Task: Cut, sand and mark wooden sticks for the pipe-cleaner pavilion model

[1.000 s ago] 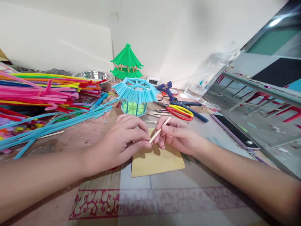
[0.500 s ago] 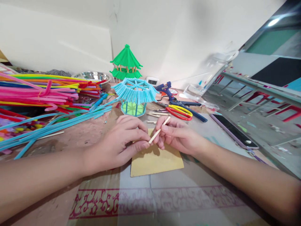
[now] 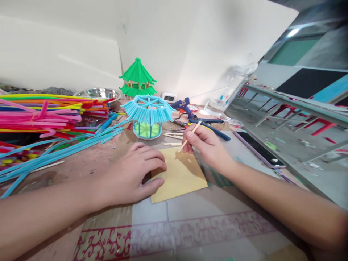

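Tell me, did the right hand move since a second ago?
Yes. Against the blue model pavilion, the right hand has moved farther from the person and slightly to the right, with the thin stick in its fingers.

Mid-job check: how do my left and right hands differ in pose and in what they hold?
The right hand pinches a wooden stick; the left hand holds nothing visible. The right hand's fingers are curled in around the stick, while the left's thumb stands apart from its fingers. The right is at the yellow card's far right corner, the left at its left edge. Both are bare.
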The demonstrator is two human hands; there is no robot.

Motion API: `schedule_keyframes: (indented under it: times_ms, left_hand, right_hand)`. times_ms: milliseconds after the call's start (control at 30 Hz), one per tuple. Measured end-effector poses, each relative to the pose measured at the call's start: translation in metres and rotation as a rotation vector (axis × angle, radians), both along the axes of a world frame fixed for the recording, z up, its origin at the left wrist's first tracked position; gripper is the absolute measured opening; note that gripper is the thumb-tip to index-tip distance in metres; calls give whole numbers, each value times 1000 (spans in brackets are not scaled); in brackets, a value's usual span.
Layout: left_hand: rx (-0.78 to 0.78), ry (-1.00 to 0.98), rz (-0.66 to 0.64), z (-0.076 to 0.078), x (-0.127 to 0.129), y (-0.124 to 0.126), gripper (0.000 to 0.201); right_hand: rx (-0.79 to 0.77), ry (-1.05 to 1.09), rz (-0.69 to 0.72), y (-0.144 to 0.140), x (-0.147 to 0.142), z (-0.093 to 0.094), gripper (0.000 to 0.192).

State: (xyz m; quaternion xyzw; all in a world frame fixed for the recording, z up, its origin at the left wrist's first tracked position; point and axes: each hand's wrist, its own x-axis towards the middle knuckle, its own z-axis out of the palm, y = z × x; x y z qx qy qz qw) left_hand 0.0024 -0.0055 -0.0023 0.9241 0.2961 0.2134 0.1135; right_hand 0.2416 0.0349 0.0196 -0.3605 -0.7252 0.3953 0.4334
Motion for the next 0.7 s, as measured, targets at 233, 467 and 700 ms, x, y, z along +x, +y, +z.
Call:
schedule_keyframes:
  times_ms: [233, 467, 700]
  left_hand:
    - [27, 98, 26, -2, 0, 1, 46]
    - [9, 131, 15, 2, 2, 3, 44]
    - [-3, 143, 23, 2, 1, 3, 45]
  right_hand:
    - [350, -456, -8, 1, -3, -7, 28]
    - [430, -658, 44, 8, -7, -10, 24]
    - [484, -733, -59, 7, -3, -11, 25]
